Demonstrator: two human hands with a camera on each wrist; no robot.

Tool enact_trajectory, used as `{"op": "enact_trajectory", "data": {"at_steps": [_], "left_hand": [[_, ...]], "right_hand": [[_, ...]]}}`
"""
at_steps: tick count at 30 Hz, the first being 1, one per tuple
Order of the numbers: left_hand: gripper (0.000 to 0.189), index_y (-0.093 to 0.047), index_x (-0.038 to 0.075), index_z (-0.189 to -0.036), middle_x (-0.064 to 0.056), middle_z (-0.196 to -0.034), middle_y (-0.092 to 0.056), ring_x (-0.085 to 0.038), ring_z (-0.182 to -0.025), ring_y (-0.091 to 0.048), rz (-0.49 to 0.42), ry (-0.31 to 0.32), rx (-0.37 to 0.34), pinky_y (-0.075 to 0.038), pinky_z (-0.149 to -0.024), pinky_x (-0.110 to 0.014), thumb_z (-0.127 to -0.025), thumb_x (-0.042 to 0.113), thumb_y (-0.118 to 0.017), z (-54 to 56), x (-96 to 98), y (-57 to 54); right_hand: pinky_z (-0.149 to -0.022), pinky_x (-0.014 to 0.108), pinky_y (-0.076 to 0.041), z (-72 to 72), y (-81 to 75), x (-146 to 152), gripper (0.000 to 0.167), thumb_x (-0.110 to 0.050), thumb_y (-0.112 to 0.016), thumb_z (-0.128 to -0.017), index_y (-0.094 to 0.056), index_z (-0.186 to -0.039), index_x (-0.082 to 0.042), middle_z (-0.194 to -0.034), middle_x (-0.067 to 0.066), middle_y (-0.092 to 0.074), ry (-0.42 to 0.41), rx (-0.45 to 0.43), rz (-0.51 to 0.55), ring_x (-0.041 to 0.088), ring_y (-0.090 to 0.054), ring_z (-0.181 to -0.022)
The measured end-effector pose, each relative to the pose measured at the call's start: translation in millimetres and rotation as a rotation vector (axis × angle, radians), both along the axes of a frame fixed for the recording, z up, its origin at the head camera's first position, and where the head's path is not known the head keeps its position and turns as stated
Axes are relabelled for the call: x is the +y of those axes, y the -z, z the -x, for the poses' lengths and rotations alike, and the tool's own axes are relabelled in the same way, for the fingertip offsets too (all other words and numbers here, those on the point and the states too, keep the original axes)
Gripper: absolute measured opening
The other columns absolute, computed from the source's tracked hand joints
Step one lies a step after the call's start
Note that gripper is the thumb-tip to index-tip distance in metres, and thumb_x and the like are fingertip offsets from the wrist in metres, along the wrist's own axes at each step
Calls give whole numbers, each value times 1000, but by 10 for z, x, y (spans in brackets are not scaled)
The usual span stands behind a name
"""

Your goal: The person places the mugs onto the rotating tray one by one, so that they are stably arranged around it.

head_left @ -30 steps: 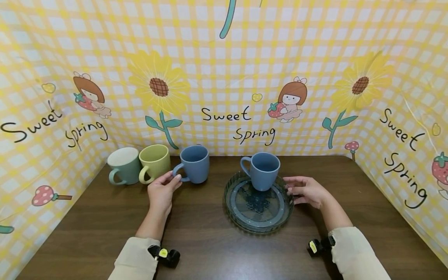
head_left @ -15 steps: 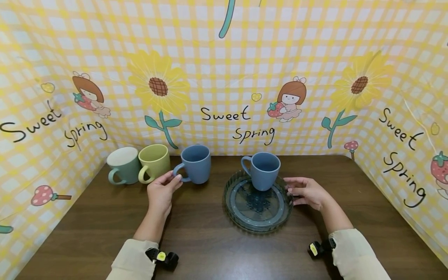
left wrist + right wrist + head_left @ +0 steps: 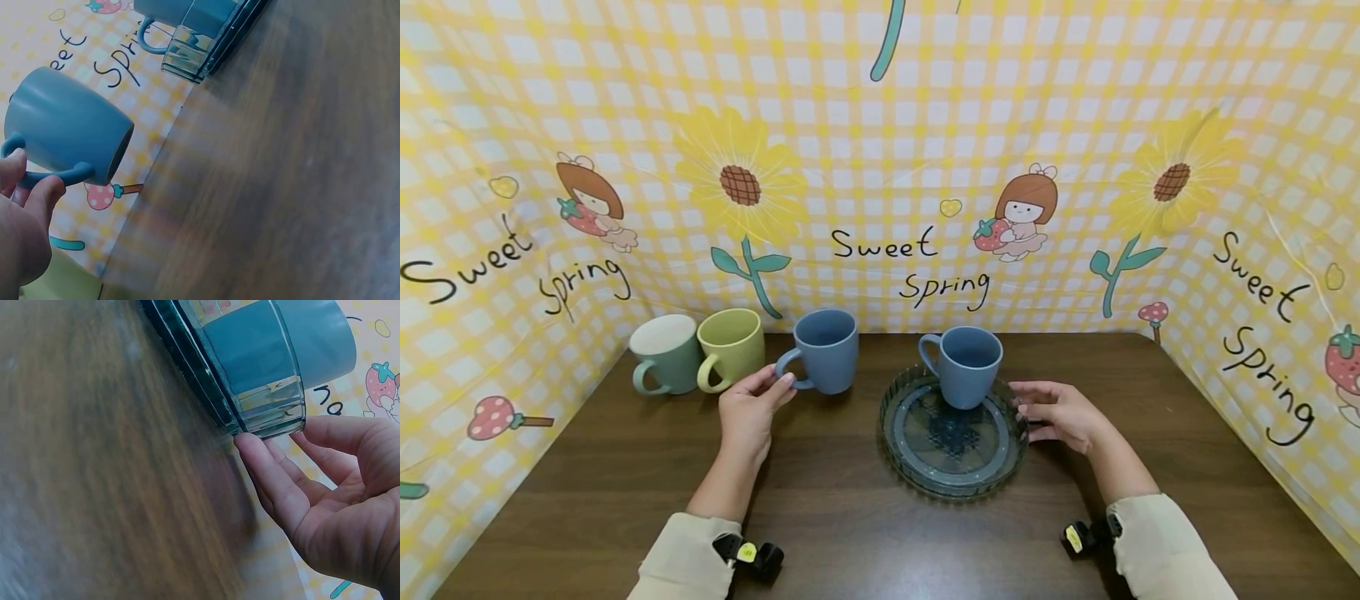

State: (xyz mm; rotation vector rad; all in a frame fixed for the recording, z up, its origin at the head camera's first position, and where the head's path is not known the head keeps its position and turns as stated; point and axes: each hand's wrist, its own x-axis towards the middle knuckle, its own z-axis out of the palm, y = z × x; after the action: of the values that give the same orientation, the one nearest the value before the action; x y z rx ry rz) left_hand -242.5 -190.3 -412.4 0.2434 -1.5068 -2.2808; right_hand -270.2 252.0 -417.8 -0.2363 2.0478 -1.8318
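Observation:
My left hand (image 3: 748, 417) pinches the handle of a blue mug (image 3: 827, 354), which is upright. In the left wrist view that mug (image 3: 69, 128) seems slightly off the table, its underside edge showing. A second blue mug (image 3: 968, 371) stands at the back of a round clear grey tray (image 3: 895, 462) with a fluted wall and patterned floor. My right hand (image 3: 1063, 414) is at the tray's right side. In the right wrist view, its fingertips touch the tray wall (image 3: 275, 403) near the rim and base, without curling around it.
A yellow-green mug (image 3: 730, 346) and a dark green mug with a pale inside (image 3: 666, 354) stand close together at the back left. Behind the brown wooden table (image 3: 835, 533) hangs a yellow checked cloth (image 3: 880, 167), which also covers both sides.
The blue mug in my left hand has shifted a little to the right, away from the yellow-green mug. My right hand and the tray stay nearly still.

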Motion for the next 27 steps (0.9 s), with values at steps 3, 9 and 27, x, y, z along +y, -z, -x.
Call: {"op": "enact_trajectory", "data": {"at_steps": [3, 9, 27], "left_hand": [[22, -73, 5, -91, -2, -78, -66, -11, -70, -67, -8, 4, 6, -61, -70, -28, -81, -15, -70, -3, 19, -15], [24, -73, 7, -88, -2, -78, -66, -11, -69, -67, -7, 17, 15, -61, -69, -28, -81, -15, -70, -9, 53, -34], [25, -65, -14, -106, -3, -78, -66, -12, -70, -67, 23, 51, 27, -61, -71, -29, -82, -12, -71, -36, 150, -99]], "right_hand": [[-70, 36, -60, -12, 1, 3, 53, -3, -62, -95, -40, -142, 8, -126, 24, -55, 4, 1, 3, 19, -60, -93], [-69, 35, -60, -34, 9, 7, 53, -3, -62, -95, -40, -142, 8, -125, 24, -56, 7, -1, 17, 18, -60, -93], [-72, 38, -60, -73, 43, -3, 54, -2, -60, -95, -38, -143, 8, -136, 32, -44, 29, -3, 30, 17, -59, -96]]}}
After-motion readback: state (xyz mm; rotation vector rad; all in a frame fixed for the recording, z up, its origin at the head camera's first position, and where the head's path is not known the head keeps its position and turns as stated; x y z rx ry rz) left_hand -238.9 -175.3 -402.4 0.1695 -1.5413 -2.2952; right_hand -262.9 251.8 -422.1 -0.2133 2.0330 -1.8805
